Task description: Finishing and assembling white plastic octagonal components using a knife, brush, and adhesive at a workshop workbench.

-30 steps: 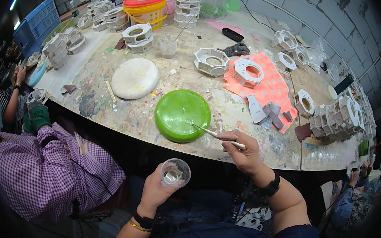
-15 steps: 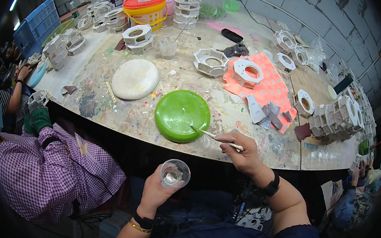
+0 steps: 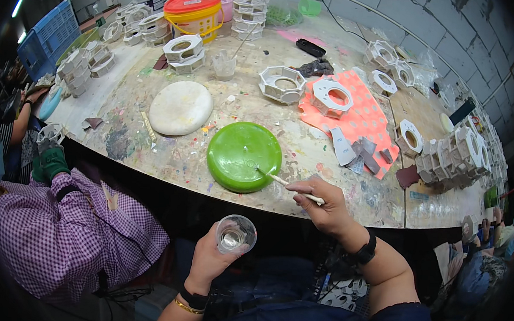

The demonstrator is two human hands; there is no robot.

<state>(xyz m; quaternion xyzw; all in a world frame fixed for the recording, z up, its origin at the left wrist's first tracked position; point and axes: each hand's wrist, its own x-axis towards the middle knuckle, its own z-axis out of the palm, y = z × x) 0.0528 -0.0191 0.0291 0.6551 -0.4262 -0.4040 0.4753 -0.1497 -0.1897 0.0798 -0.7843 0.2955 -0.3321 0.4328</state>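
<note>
My left hand is wrapped round a clear plastic cup, held below the table's front edge; a little clear liquid seems to lie in its bottom. Between the fingers of my right hand is a thin paintbrush with a pale handle. Its tip points left and meets, or nearly meets, the glossy top of a round green disc near the table edge. Behind that disc, to the left, rests a round off-white disc.
White octagonal frames stand about the table, with several stacked at the right. Grey sandpaper pieces lie on an orange spotted cloth. Toward the back are a yellow bucket and a cup with a stick. A co-worker's gloved hand is at left.
Both hands keep their holds on the cup and the paintbrush. The brush tip stays at about the same spot on the green disc; the view has shifted very slightly.
</note>
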